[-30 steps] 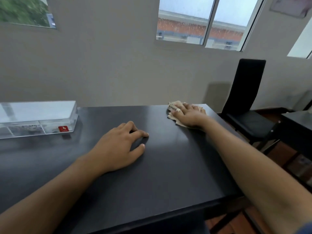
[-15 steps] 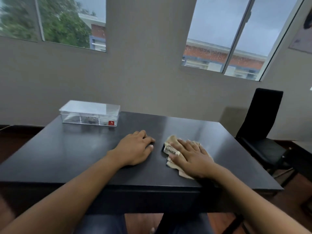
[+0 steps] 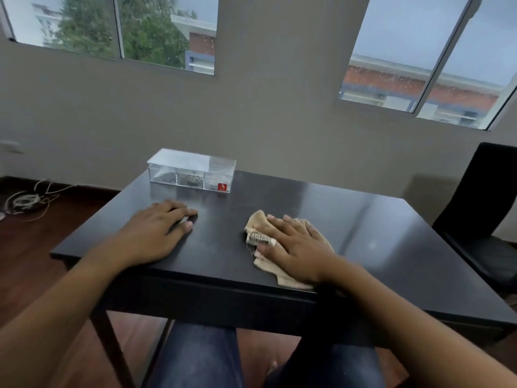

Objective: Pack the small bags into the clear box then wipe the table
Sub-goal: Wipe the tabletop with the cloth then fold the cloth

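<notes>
A: Head view, left to right: what's on the table [image 3: 377,228]?

B: Off the left edge, a tangle of cable [image 3: 25,201] lies on the floor. On the dark tabletop, the left hand [image 3: 159,229] rests palm down near the front-left corner, fingers loosely spread, holding nothing. Behind it, toward the far edge, stands the clear box [image 3: 191,172], lid on, with small dark contents inside that I take for the packed bags; I can't make them out singly. A red label sits at its right end.

A: And the cloth?

B: The beige cloth [image 3: 282,253] lies near the front edge, right of centre. The right hand [image 3: 293,246] lies flat on top of it, fingers extended, pinning it under the palm rather than gripping it. A black chair [image 3: 484,211] stands past the right edge.

A: So what does the next stroke depend on?

B: Packing looks done; wiping is in hand. The cloth is directly under the right hand, with its long side running from the front edge back toward the box. Open tabletop lies on either side, so the right hand is the one placed to sweep.
</notes>
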Available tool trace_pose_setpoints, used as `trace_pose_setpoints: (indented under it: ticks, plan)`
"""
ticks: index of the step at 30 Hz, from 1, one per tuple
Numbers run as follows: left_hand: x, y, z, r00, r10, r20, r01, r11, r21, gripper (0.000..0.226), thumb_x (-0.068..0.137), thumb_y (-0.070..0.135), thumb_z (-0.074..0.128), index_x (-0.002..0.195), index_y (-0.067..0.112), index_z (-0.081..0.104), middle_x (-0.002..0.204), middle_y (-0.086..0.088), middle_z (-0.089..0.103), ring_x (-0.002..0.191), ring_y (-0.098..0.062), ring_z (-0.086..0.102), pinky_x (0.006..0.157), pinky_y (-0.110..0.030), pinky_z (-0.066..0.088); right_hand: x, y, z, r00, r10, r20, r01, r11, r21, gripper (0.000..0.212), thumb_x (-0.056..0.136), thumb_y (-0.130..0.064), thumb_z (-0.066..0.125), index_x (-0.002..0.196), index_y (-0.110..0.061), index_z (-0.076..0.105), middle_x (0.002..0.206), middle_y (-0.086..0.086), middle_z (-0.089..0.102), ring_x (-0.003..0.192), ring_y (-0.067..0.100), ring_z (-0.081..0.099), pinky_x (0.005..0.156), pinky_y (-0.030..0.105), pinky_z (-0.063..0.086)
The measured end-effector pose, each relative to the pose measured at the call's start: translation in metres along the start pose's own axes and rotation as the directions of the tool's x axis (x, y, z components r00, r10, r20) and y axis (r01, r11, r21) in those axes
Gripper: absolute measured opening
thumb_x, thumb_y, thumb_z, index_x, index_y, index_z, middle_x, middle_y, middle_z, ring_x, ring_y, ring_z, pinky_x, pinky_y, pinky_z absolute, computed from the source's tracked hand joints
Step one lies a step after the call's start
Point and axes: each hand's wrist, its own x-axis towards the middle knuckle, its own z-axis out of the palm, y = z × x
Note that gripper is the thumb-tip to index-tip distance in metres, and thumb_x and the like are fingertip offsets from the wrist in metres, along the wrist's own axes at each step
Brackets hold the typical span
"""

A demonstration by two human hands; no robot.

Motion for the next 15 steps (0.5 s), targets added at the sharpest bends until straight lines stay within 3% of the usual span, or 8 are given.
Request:
trace_pose_setpoints:
  ticks: [3, 8, 12, 15]
  plan:
    - [-0.005, -0.001, 0.007, 0.999, -0.015, -0.049, 0.014, 1.000, -0.016, 0.065, 0.091, 0.066, 0.019, 0.145, 0.042, 0.047, 0.151, 0.012, 0.046, 0.138, -0.016, 0.044, 0.113, -0.042, 0.035, 0.050, 0.008, -0.002, 0.999, 0.046, -0.005, -0.046, 0.999, 0.000, 0.067, 0.094, -0.078, 0.014, 0.157, -0.055, 0.012, 0.170, -0.021, 0.008, 0.158, 0.014, 0.000, 0.126, 0.051, -0.003]
    - [-0.006, -0.001, 0.009, 0.998, -0.034, -0.057, 0.033, 0.999, -0.023, 0.060, 0.093, 0.063, 0.019, 0.146, 0.045, 0.041, 0.154, 0.016, 0.040, 0.141, -0.013, 0.039, 0.118, -0.044, 0.029, 0.130, 0.023, -0.006, 0.989, 0.149, 0.005, -0.149, 0.988, -0.027, 0.078, 0.093, -0.076, 0.013, 0.162, -0.040, 0.009, 0.171, -0.017, 0.006, 0.159, 0.018, 0.001, 0.125, 0.054, -0.002]
    - [-0.007, -0.001, 0.011, 0.998, -0.051, -0.048, 0.048, 0.998, -0.047, 0.058, 0.094, 0.063, 0.018, 0.147, 0.048, 0.037, 0.156, 0.021, 0.034, 0.145, -0.009, 0.032, 0.122, -0.043, 0.022, 0.173, 0.030, -0.012, 0.983, 0.181, 0.014, -0.181, 0.984, -0.004, 0.076, 0.093, -0.073, 0.015, 0.162, -0.041, 0.012, 0.171, -0.015, 0.007, 0.159, 0.021, 0.002, 0.124, 0.059, -0.001]
    - [-0.006, 0.002, 0.010, 0.997, -0.063, -0.038, 0.062, 0.997, -0.045, 0.056, 0.095, 0.060, 0.018, 0.147, 0.048, 0.036, 0.155, 0.024, 0.033, 0.146, -0.006, 0.028, 0.126, -0.045, 0.010, 0.200, 0.032, -0.020, 0.982, 0.191, 0.001, -0.191, 0.982, 0.017, 0.077, 0.087, -0.072, 0.014, 0.158, -0.044, 0.022, 0.170, -0.008, 0.020, 0.156, 0.028, 0.013, 0.121, 0.066, 0.009]
